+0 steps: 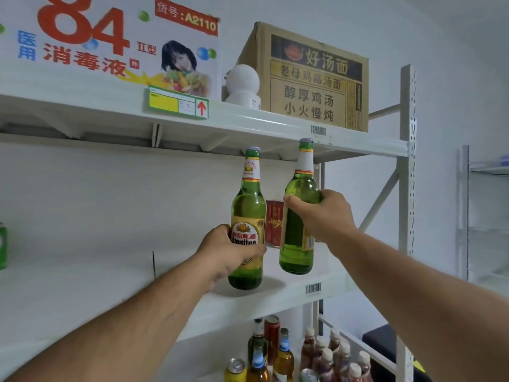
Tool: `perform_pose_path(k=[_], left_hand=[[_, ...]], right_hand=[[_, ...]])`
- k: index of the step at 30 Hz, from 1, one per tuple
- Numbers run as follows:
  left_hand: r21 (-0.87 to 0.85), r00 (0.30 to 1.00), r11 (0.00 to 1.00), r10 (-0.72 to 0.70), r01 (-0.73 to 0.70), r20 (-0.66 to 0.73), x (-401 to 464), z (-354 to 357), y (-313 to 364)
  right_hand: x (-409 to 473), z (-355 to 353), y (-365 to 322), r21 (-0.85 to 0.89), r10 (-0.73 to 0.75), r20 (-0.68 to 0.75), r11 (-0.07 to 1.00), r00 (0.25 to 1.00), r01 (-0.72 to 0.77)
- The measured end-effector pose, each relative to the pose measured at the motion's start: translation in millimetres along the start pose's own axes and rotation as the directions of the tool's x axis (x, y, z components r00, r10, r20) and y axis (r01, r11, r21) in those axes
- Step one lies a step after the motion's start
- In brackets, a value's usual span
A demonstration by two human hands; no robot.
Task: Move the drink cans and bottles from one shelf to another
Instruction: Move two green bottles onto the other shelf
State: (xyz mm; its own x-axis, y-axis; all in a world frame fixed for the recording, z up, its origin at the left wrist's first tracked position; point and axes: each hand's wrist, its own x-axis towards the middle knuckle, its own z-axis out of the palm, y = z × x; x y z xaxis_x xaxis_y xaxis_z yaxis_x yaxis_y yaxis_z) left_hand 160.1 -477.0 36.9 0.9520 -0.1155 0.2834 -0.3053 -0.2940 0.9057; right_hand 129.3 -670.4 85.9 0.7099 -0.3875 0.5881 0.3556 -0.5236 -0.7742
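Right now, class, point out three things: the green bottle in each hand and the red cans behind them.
Left-hand bottle (pixel 247 205): head view, green shoulder above the label.
Right-hand bottle (pixel 296 252): head view, lower green body.
Red cans (pixel 274 223): head view, front of the cans between the bottles.

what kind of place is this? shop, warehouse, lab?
Likely a small stockroom or a mock-up shop. White metal racking carries barcode stickers and a shelf price tag, cartons sit on top, and assorted drink bottles and cans crowd the lower shelf.
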Motion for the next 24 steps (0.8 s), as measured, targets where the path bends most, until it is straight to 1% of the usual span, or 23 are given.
perform_pose_path(k=[5, 13, 21, 24], left_hand=[[0.037, 1.0, 0.999, 0.01, -0.01, 0.002, 37, 17, -3], [0.069, 0.999, 0.997, 0.018, -0.015, -0.049, 94, 21, -15], [0.098, 0.99, 0.995, -0.013, 0.027, -0.142, 134, 13, -29], [0.086, 0.982, 0.995, -0.033, 0.05, -0.184, 146, 10, -33]], right_hand=[[36, 9, 29, 0.03, 0.008, 0.005, 1.0, 1.0, -0.009], [85, 47, 55, 0.044, -0.015, 0.036, 0.999, 0.999, 0.014], [132, 98, 74, 0.055, -0.01, 0.145, 0.998, 0.989, 0.002], [151, 118, 81, 0.061, -0.003, 0.192, 0.998, 0.981, -0.009]])
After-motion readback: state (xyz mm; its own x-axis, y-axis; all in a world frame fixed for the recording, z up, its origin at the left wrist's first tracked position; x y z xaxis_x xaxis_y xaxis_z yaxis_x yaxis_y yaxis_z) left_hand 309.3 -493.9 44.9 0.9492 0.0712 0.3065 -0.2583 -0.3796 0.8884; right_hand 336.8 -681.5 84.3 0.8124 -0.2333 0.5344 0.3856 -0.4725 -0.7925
